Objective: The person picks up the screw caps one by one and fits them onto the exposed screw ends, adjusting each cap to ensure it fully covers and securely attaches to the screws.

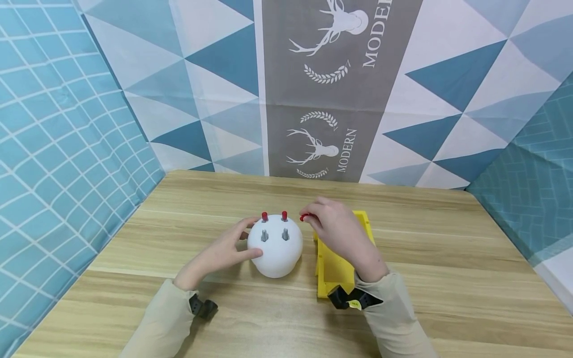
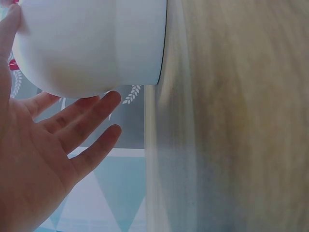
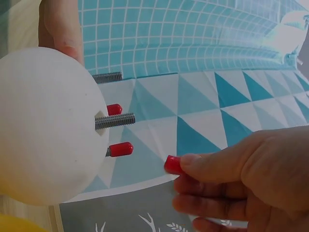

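A white rounded body (image 1: 275, 256) stands on the table with threaded bolts sticking up from its top. Red caps (image 1: 284, 215) cover the two far bolts; the two nearer bolts (image 3: 116, 121) show bare metal thread. My left hand (image 1: 226, 251) holds the body's left side, thumb on the near side and fingers round the far side. In the left wrist view, its little finger is off the surface. Between thumb and index finger, my right hand (image 1: 337, 231) pinches another red cap (image 3: 173, 165), held to the right of the bolts and apart from them.
A yellow tray (image 1: 321, 286) sits on the wooden table (image 1: 447, 268) right of the white body, partly under my right hand and forearm. Behind the table hangs a patterned cloth (image 1: 224, 74). Black cameras (image 1: 203, 307) are strapped to both wrists.
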Demonstrator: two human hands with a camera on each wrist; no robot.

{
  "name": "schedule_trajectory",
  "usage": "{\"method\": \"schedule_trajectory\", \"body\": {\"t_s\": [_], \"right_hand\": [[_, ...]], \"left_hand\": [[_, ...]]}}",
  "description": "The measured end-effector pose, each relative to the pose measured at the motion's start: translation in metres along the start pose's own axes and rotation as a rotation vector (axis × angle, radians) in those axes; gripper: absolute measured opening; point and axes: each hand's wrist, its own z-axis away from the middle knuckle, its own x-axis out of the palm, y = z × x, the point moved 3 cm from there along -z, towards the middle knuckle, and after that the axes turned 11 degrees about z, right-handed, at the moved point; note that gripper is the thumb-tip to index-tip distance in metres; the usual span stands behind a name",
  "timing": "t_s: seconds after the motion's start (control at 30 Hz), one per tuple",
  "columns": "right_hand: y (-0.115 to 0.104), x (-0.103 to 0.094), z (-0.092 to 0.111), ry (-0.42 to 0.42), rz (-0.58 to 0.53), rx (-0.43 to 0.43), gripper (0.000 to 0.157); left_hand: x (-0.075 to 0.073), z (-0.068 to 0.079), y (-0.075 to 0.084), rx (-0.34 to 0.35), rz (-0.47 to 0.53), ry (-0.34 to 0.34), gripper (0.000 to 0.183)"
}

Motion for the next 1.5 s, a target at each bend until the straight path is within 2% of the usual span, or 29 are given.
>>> {"method": "schedule_trajectory", "body": {"t_s": [0.23,0.57,0.9,1.5], "right_hand": [[-0.006,-0.001,-0.001,0.097,0.012,-0.056,0.009],[-0.02,0.002,-0.002,0.157,0.007,-0.125,0.007],[-0.031,0.009,-0.002,0.153,0.028,-0.164,0.01],[-0.042,0.021,-0.004,0.188,-0.033,-0.19,0.017]], "left_hand": [[0.0,0.0,0.0,-0.003,-0.008,-0.004,0.08],[0.0,0.0,0.001,0.004,0.007,-0.008,0.079],[0.0,0.0,0.001,0.025,0.027,-0.02,0.076],[0.001,0.0,0.0,0.033,0.053,-0.025,0.075]]}}
